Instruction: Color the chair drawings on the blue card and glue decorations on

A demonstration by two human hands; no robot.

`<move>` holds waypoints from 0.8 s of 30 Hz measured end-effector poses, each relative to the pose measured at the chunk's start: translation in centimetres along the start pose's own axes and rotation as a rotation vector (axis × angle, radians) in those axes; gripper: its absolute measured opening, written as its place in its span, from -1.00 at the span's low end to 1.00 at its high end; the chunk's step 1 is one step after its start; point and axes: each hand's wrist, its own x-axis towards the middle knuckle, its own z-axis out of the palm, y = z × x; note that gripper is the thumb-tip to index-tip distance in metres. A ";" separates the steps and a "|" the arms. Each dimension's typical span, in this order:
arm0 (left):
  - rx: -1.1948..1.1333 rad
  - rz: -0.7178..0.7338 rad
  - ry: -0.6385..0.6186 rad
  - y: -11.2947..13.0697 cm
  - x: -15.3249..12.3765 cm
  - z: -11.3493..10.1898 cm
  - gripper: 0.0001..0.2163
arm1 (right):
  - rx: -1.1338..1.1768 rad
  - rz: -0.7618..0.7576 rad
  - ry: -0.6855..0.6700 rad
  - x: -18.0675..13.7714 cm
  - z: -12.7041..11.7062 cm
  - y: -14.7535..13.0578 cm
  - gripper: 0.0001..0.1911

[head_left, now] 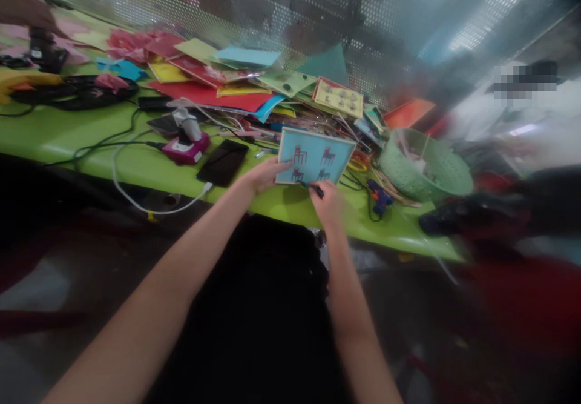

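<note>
My left hand [264, 174] pinches a blue card [313, 142] by its left side over the green table [272, 203], while my right hand [328, 202] is curled around a dark pen [317, 190] at the card's lower edge.

1. The head camera looks from the person's head, above and behind the fingers [285, 166], facing forward and down.
2. It sits near: both forearms [347, 277] rise from the bottom edge to the fingers, mid-frame.
3. It tilts, so the green table [27, 131] drops from left of the fingers to right; a perforated panel [263, 19] lies beyond them.
</note>
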 end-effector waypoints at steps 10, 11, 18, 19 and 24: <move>-0.009 0.000 -0.001 -0.1 0.0 -0.1 -0.79 | 0.010 0.013 -0.015 -0.1 -0.1 -0.3 -0.81; -0.010 -0.002 0.001 0.0 0.0 -0.1 -0.79 | 0.005 0.021 -0.025 -0.1 -0.1 -0.4 -0.81; -0.009 -0.008 0.012 0.1 -0.1 0.1 -0.78 | 0.070 0.042 0.065 -0.2 -0.4 -0.3 -0.82; -0.008 -0.008 0.007 0.1 -0.1 0.2 -0.78 | 0.079 0.045 0.096 -0.2 -0.4 -0.3 -0.82; -0.008 -0.007 -0.003 0.1 -0.1 0.2 -0.78 | 0.070 0.063 0.143 -0.3 -0.5 -0.2 -0.83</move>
